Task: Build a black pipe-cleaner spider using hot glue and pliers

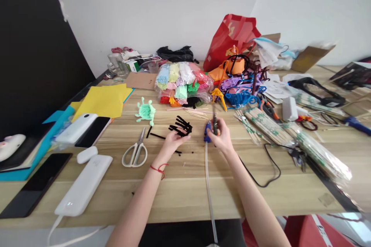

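Observation:
My left hand [173,142] pinches a small black pipe-cleaner figure [182,126] with several thin legs pointing left. To the right of it, my right hand [220,136] is wrapped round a blue glue gun [207,132]; a long translucent glue stick [208,185] runs from its back toward the table's front edge. A dark part stands up between my right fingers, slightly blurred. The two hands are a short way apart above the table. Beyond my left hand lies a mint-green fuzzy figure [145,112]. White-handled scissors [135,151] and black pipe-cleaner pieces [158,136] lie nearby.
Bags of coloured pipe cleaners [181,92] sit at the back, beside a red bag [228,34]. Wrapped stick bundles [269,127], pliers [268,107] and a black cord [274,162] lie right. A power bank [87,185] and phone [36,185] lie left.

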Demonstrator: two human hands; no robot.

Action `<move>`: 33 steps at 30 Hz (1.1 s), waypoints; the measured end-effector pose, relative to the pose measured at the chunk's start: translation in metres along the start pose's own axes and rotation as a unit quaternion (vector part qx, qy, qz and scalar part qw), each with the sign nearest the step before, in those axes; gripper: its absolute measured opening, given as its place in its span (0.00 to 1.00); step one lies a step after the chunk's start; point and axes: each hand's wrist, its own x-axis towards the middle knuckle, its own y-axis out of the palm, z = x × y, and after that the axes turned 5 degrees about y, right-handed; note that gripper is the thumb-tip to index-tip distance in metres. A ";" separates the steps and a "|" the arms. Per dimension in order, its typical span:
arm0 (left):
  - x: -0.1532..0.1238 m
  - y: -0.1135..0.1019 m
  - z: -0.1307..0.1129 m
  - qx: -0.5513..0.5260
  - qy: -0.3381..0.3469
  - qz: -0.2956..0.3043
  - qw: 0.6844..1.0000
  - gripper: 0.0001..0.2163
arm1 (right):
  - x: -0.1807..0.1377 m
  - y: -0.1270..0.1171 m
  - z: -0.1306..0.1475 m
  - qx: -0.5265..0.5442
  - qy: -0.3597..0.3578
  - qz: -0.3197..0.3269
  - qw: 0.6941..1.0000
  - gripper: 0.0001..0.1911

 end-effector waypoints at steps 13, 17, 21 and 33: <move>-0.002 -0.002 -0.007 0.014 -0.015 0.083 0.996 0.13 | -0.010 -0.008 -0.005 -0.354 -0.171 0.069 0.917 0.30; -0.002 0.000 -0.005 0.011 -0.018 0.080 0.997 0.12 | -0.011 -0.008 -0.005 -0.362 -0.172 0.076 0.913 0.30; -0.002 0.001 -0.001 0.010 -0.007 0.087 0.996 0.11 | -0.011 -0.007 -0.005 -0.371 -0.171 0.076 0.910 0.31; -0.004 0.001 -0.006 0.024 -0.008 0.069 0.997 0.12 | -0.011 -0.007 -0.003 -0.382 -0.192 0.075 0.901 0.32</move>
